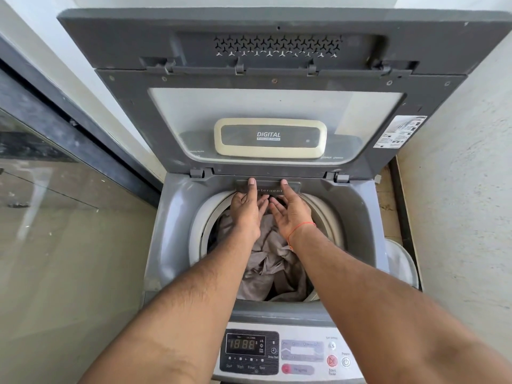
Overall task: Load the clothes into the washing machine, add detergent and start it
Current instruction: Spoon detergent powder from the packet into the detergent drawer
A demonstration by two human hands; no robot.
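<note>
A grey top-loading washing machine (171,217) stands below me with its lid (266,101) folded up and back. Beige and brown clothes (266,261) lie bunched inside the drum. At the drum's far rim sits the grey detergent drawer (270,187), lettered "detergent". My left hand (246,206) has a thumb on the drawer's top left edge and fingers curled under its front. My right hand (291,209), with an orange thread around the wrist, has its thumb on the drawer's top right edge and its fingers spread beneath it.
The control panel (288,353) at the near edge shows a lit display reading 1888, a red start/pause button (332,361) and a power button (345,362). A glass door with a dark frame (55,162) runs along the left. A rough wall (457,189) stands close on the right.
</note>
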